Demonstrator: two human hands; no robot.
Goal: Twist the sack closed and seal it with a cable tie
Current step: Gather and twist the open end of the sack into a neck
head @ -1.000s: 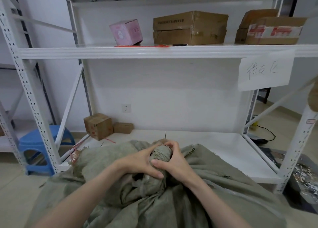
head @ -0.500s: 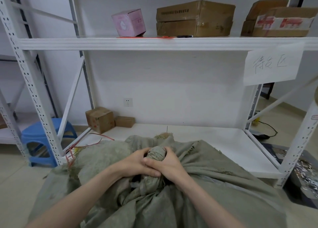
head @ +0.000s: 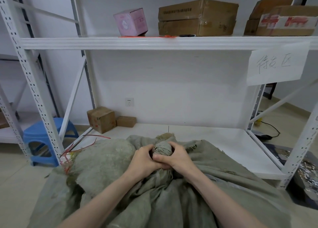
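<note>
Burlap sack (head: pixel 106 167) fills lower frame; left hand (head: pixel 143 160) and right hand (head: pixel 179 158) both clench twisted neck (head: pixel 162 149) at lower centre, likely keeping twist tight. No cable tie visible.

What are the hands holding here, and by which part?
Both the left hand and right hand grip the grey-green woven sack by its twisted, bunched neck.
</note>
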